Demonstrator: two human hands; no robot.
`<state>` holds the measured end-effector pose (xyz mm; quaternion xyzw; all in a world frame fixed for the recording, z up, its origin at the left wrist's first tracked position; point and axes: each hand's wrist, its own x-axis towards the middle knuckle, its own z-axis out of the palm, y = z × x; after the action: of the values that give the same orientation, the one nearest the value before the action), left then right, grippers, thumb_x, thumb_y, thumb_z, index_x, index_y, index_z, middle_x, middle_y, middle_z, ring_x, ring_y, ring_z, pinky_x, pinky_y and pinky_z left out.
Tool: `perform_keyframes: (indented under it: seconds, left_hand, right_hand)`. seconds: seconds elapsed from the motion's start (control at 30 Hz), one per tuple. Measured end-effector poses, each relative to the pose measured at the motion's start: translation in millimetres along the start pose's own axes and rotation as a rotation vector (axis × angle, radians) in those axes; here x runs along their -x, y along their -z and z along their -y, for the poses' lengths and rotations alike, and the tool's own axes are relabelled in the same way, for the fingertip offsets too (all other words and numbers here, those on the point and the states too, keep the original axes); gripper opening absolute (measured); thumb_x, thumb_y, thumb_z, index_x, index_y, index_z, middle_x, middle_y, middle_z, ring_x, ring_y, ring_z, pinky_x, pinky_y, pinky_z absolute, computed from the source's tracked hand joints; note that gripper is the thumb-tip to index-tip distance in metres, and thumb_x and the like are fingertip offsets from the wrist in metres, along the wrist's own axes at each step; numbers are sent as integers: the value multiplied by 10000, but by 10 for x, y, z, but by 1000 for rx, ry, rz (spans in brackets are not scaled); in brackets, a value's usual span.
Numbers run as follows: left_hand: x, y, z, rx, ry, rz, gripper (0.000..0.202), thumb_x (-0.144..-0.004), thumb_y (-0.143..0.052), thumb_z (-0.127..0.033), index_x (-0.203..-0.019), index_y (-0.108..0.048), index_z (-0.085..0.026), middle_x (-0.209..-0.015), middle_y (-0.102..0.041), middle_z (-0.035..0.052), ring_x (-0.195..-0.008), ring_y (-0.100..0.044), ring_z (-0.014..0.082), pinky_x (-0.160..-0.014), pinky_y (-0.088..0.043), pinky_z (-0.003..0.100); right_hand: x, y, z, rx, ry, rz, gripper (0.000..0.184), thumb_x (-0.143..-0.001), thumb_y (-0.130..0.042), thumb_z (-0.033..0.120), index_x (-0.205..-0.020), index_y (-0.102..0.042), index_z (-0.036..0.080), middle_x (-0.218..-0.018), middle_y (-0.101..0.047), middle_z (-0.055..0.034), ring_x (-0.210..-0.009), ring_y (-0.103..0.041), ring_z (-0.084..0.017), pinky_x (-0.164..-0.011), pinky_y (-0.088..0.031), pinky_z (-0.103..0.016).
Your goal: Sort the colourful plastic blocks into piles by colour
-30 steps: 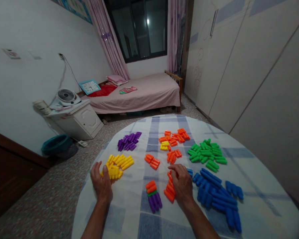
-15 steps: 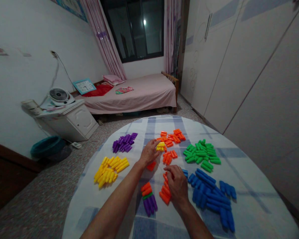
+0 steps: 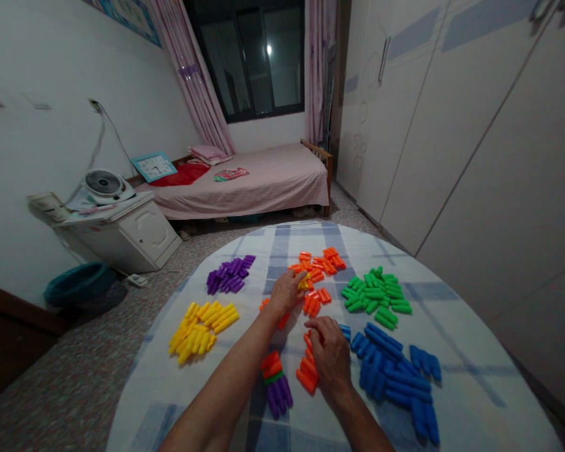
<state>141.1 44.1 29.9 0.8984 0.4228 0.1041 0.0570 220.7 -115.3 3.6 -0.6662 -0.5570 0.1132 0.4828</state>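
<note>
While our left hand (image 3: pixel 286 294) curls against yellow blocks (image 3: pixel 304 284) and our right hand (image 3: pixel 328 353) lies on orange blocks (image 3: pixel 307 371), we cannot confirm either grip.

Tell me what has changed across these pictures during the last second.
The left hand has moved from the yellow pile rightward and forward, and now covers most of the small yellow pieces. Whether it grips them cannot be told. The right hand stays on the orange pieces. The purple pile, green pile and blue pile look unchanged.
</note>
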Motion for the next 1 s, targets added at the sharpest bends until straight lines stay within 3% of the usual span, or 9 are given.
perform_keyframes:
  seconds: [0.13, 0.33, 0.5, 0.73, 0.87, 1.0]
  left_hand:
    - [25, -48, 33, 22, -16, -34, 459, -803, -564, -217, -1255, -491, -244, -1167, -534, 76, -1046, -521, 202, -875, -441, 324]
    - [-69, -40, 72, 33, -67, 20, 575, -781, -608, -287, -1331, -439, -279, -1151, -550, 71, -1047, -529, 220, -887, -443, 342]
    - [-131, -7, 55, 41, -95, 62, 559, -784, -601, -295, -1323, -453, -285, -1158, -552, 73, -1038, -546, 211, -871, -450, 316]
    - [-73, -65, 71, 83, -19, -7, 523, -769, -628, -370, -1274, -514, -295, -1083, -596, 60, -935, -589, 199, -800, -471, 298]
    - [33, -63, 81, 152, 67, -99, 450, -782, -609, -358, -1222, -558, -281, -1057, -608, 44, -876, -595, 167, -781, -471, 279]
    - [100, -27, 54, 121, 105, -120, 400, -812, -565, -344, -1204, -571, -262, -978, -613, 54, -849, -594, 168, -759, -460, 273]
  right_hand:
    - [0, 1, -1, -12, 0, 14, 223, -805, -421, 98, -840, -610, 211, -860, -626, -33, -856, -551, -188, -785, -404, -322]
    - [0, -14, -17, -12, -16, 22, 217, -811, -423, 97, -834, -608, 209, -857, -620, -30, -860, -544, -186, -794, -395, -323]
    - [14, -24, -44, 0, -11, 26, 219, -812, -424, 98, -843, -612, 205, -863, -617, -30, -867, -544, -182, -798, -396, -316]
    - [4, -19, -32, -2, -11, 22, 217, -810, -426, 95, -838, -611, 204, -861, -619, -28, -865, -549, -179, -805, -394, -312]
    - [2, -10, -17, -8, -16, 18, 214, -810, -427, 97, -830, -610, 205, -854, -619, -25, -860, -550, -177, -796, -395, -308]
    - [4, -16, -30, -1, -12, 27, 212, -817, -423, 103, -834, -609, 203, -857, -617, -30, -866, -543, -184, -802, -391, -316]
